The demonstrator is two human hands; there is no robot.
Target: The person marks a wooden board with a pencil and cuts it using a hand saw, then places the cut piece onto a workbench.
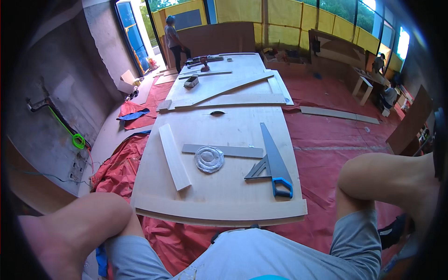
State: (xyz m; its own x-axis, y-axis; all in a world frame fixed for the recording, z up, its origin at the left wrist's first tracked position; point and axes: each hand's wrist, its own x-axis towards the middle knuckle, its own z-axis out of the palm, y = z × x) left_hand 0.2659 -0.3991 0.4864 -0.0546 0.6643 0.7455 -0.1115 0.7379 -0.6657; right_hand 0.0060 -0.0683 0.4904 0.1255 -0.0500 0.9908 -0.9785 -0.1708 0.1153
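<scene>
Neither of my hands shows. Both arms bend at the elbow and rise out of the picture, my left arm [88,219] at the lower left and my right arm [387,177] at the right. In front of me is a long pale wooden worktable [233,184]. At its near right lies a handsaw [275,154] with a blue and black handle, partly over a grey triangular square [259,170]. Left of them are a round silvery ringed disc [209,159], a narrow grey strip [247,151] and a pale wooden board [174,156]. A dark curved blade [217,112] pokes through the tabletop.
Longer boards [228,100] cross the table's middle. Beyond them are a small open box [191,82] and a red and black drill [204,64]. One person [173,42] stands at the far left; others are at the far right. Red sheeting [326,163] covers the floor.
</scene>
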